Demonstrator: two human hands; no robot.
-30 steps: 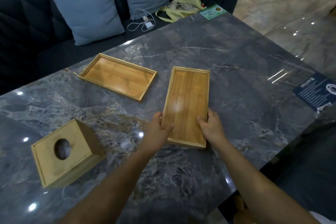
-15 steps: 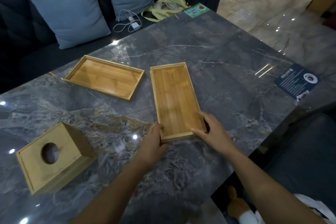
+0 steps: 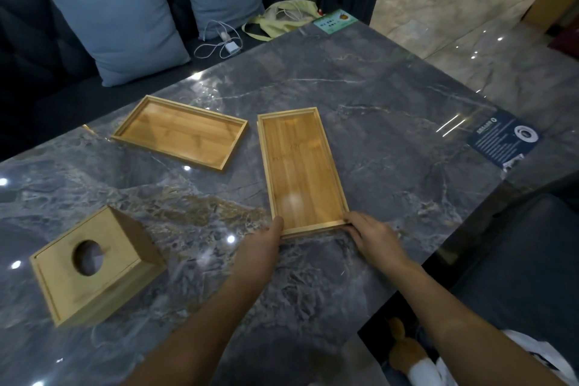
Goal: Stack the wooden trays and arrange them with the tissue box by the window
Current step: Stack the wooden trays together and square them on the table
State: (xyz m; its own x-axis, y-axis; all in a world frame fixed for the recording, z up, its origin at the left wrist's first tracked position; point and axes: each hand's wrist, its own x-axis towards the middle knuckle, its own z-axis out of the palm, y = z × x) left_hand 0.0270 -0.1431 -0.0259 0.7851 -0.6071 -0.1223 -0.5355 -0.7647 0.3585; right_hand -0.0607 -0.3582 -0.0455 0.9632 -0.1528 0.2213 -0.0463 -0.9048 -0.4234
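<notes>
Dark shiny stone table (image 3: 360,97), sofa behind | near tray (image 3: 300,169) is touched at its near corners by left hand (image 3: 260,247) and right hand (image 3: 372,233), fingers pressed against the rim, not lifted | far tray (image 3: 181,131) and tissue box (image 3: 94,263) lie apart | wood judged light, stiff, slippery on stone; best held by long rims

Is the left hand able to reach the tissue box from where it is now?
Probably yes. The left hand rests at the near tray, and only bare table lies between it and the tissue box.
</notes>
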